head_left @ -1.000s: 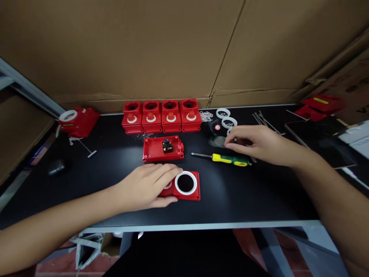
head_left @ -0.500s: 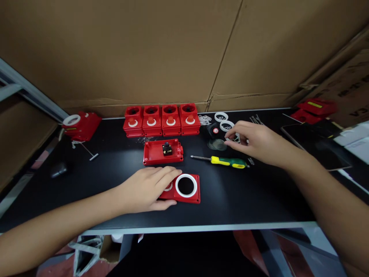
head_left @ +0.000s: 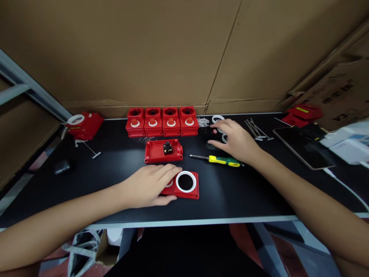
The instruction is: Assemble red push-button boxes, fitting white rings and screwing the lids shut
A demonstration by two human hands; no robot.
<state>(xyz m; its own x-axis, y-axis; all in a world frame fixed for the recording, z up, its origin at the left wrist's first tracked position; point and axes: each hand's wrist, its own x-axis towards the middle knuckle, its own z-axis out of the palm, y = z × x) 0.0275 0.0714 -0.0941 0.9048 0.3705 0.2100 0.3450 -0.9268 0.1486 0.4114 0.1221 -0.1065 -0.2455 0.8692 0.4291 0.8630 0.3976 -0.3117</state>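
My left hand (head_left: 151, 185) grips the left part of a red cover plate (head_left: 196, 191), its thumb along the near edge and its fingers across the top. A white ring (head_left: 177, 182) surrounds a round black opening in the plate's right part. My right hand (head_left: 235, 139) reaches to the loose parts, thumb and fingers apart, over a black part (head_left: 208, 132) and partly hidden clear discs (head_left: 211, 145). I see nothing in its grasp. Behind the plate lies an open red box base (head_left: 154, 151) with a black switch block (head_left: 167, 148). A green-and-yellow screwdriver (head_left: 220, 160) rests just below my right hand.
Several assembled red boxes (head_left: 162, 127) line the back. White rings (head_left: 218, 118) and a coil of white cord (head_left: 203, 122) lie beside them. On the right are thin metal rods (head_left: 255, 129) and a phone (head_left: 302, 146); another red unit (head_left: 83, 126) stands at left.
My right hand has moved left, from the white rings to over the black part and clear discs. My left hand stays on the cover plate. The view has shifted slightly.
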